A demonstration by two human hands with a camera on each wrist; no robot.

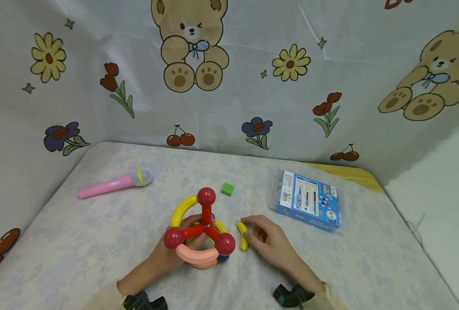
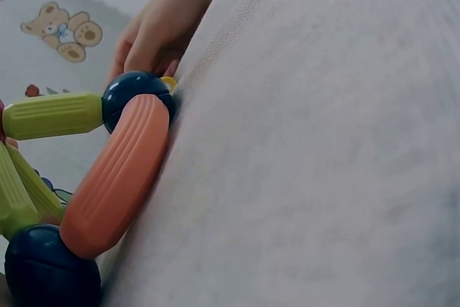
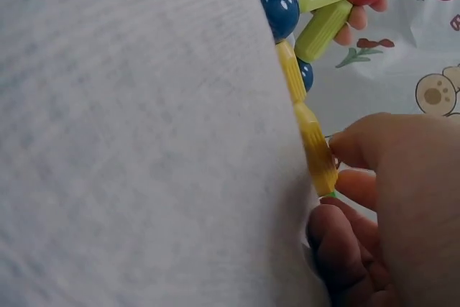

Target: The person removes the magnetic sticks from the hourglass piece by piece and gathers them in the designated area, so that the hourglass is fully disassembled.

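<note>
My left hand point(image 1: 170, 254) grips a ball-and-stick magnetic building model point(image 1: 205, 214) from behind, its fingers partly hidden by the rods. The model has red balls and red straight rods on top, with curved yellow and salmon rods around them. In the left wrist view a salmon curved rod point(image 2: 118, 177) joins two dark blue balls near the cloth, beside a lime green rod point(image 2: 54, 115). To the right, my right hand point(image 1: 272, 243) has its thumb and index finger at a loose yellow curved rod point(image 1: 242, 236) lying beside the model. Its other fingers are curled in.
A pink toy microphone point(image 1: 109, 184) lies at the back left. Behind the model is a small green block point(image 1: 227, 189). A blue boxed package point(image 1: 308, 200) in clear plastic sits at the right on the pale cloth point(image 1: 372, 258). A patterned curtain point(image 1: 229, 107) hangs behind.
</note>
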